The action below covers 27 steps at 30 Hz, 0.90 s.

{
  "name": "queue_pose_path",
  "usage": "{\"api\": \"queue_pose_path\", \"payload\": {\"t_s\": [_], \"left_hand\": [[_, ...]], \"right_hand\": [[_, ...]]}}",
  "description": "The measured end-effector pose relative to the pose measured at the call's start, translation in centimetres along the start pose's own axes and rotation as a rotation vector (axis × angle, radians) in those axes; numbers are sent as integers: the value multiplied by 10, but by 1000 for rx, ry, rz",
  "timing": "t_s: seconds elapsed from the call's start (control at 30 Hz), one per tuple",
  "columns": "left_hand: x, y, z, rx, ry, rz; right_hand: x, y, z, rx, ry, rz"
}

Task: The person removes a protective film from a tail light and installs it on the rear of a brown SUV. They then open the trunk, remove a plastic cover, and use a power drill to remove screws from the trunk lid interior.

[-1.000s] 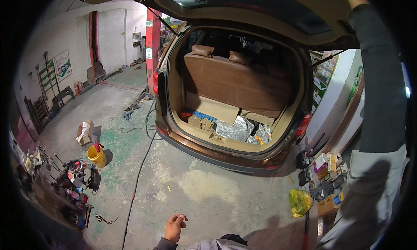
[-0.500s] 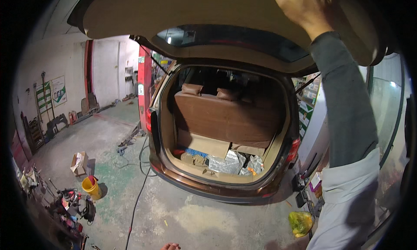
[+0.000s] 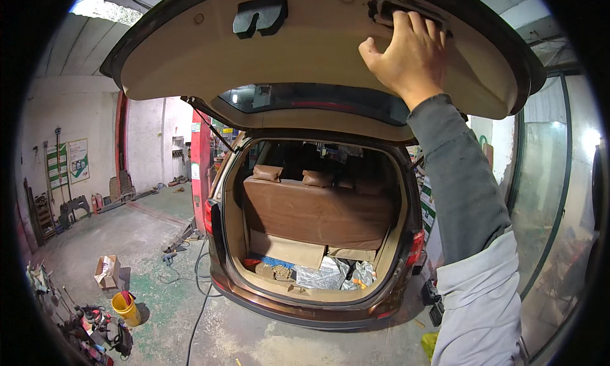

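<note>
Right hand reaches up to the handle slot inside a car's raised tailgate

The tailgate (image 3: 318, 54) of a brown car (image 3: 298, 317) stands open overhead, its tan inner panel spread across the top of the view. The person's right hand (image 3: 410, 58) is raised against it, right of centre. Its fingers (image 3: 416, 24) are bent upward at a dark handle slot (image 3: 387, 9) near the panel's upper edge, with the thumb spread out to the left. The slot lies directly at the fingertips, some of it showing to their left. The tips are out of sight in or behind its dark edge, so whether they grip firmly cannot be told. The left hand is out of view; its state cannot be told.

A black plastic piece (image 3: 260, 15) sits on the panel, well left of the hand. Below, the open boot holds a crumpled silver sheet (image 3: 319, 274) in front of a brown seat (image 3: 318, 208); smaller items beside the sheet are hard to make out.

The grey sleeve (image 3: 454, 169) hides part of the right-hand side. A yellow-green bag (image 3: 428, 345) is mostly cut off by it and the lower edge. Clutter at lower left fades into the dark rim.
</note>
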State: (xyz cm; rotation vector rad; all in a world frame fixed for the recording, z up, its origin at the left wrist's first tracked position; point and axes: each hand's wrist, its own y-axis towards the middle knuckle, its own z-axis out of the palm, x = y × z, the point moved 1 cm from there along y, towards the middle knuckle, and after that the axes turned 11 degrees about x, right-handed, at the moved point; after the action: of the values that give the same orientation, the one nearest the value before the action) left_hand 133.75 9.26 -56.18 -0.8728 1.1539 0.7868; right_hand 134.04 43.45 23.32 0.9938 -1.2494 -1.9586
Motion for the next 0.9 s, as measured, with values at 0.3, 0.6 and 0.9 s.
{"api": "queue_pose_path", "payload": {"t_s": [0.3,0.6,0.9], "left_hand": [[3,-9,-5,25,-89,-74],[19,7,-5,15,-163,-104],[9,13,5,1,-119,-89]], "right_hand": [[-8,1,-4,125,-3,-40],[-14,6,5,26,29,-45],[-15,4,8,8,6,-65]]}}
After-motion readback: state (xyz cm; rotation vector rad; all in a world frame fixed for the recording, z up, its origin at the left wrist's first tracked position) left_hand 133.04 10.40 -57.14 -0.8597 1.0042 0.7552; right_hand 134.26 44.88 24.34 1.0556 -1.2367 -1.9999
